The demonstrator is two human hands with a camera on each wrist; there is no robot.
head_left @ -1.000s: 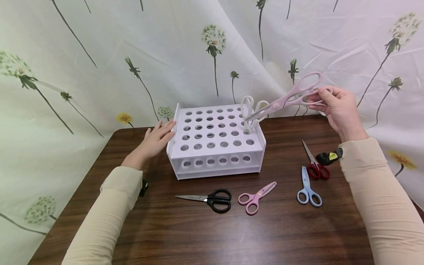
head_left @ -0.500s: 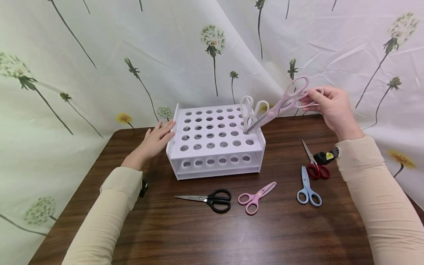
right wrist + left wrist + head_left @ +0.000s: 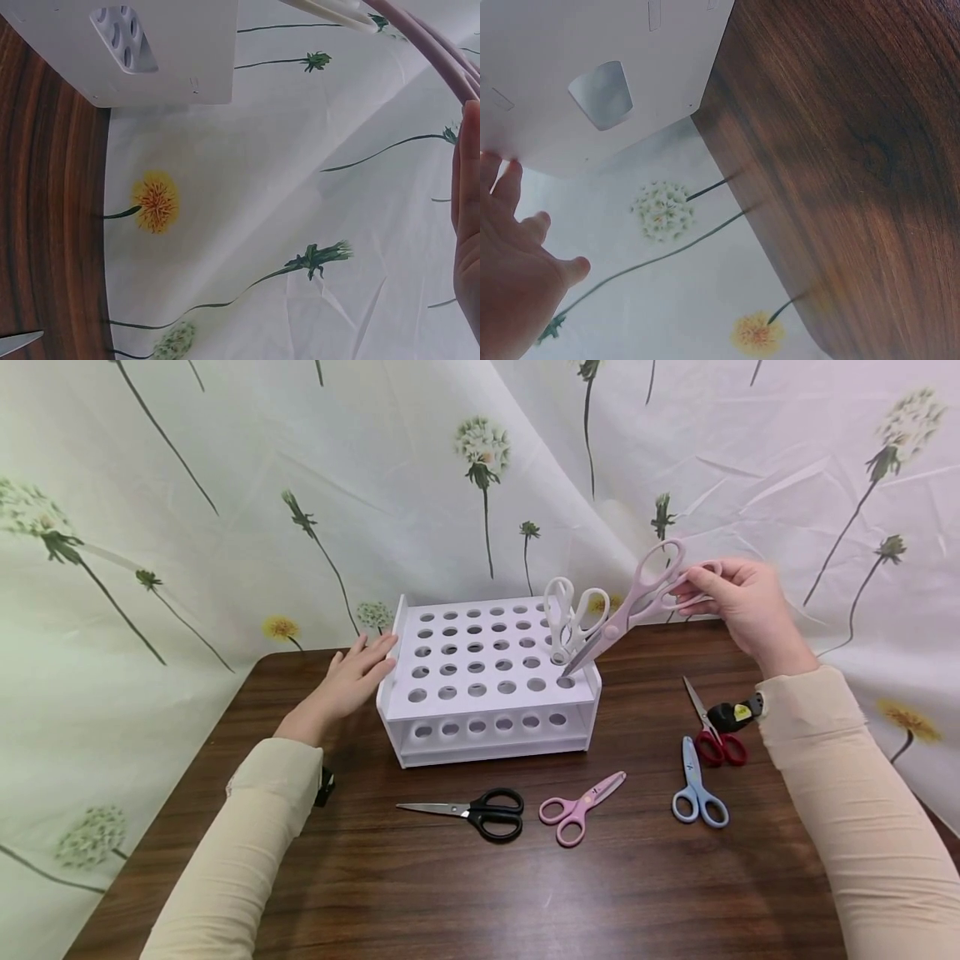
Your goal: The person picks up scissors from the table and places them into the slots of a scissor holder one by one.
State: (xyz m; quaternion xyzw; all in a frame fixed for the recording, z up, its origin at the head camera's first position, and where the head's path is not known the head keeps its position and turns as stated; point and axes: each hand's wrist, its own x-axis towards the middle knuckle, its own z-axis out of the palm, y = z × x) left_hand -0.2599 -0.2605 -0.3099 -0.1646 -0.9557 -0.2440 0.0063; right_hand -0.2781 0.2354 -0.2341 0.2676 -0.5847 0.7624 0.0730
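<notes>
In the head view my right hand (image 3: 742, 606) pinches one handle loop of the pale pink scissors (image 3: 613, 631). They tilt down to the left, their blade tip right at the front-right hole of the white rack (image 3: 480, 706). White-handled scissors (image 3: 560, 620) stand in the hole just behind that one. My left hand (image 3: 351, 677) rests its outstretched fingers against the rack's left side panel, also seen as the hand (image 3: 517, 262) in the left wrist view. At the right wrist view's edge, the right hand (image 3: 469, 210) and part of the pale pink handle (image 3: 427, 37) show.
On the wooden table (image 3: 420, 902) before the rack lie black-handled scissors (image 3: 495, 814) and small pink scissors (image 3: 573, 814). Light blue scissors (image 3: 697, 789) and red-handled scissors (image 3: 716, 739) lie to the right, below the right forearm. A flowered curtain (image 3: 412, 468) hangs behind the table.
My right hand has moved left with the pale pink scissors, which tilt more steeply. Their tip has come down from beside the white-handled scissors to the front-right hole. The left hand stays put.
</notes>
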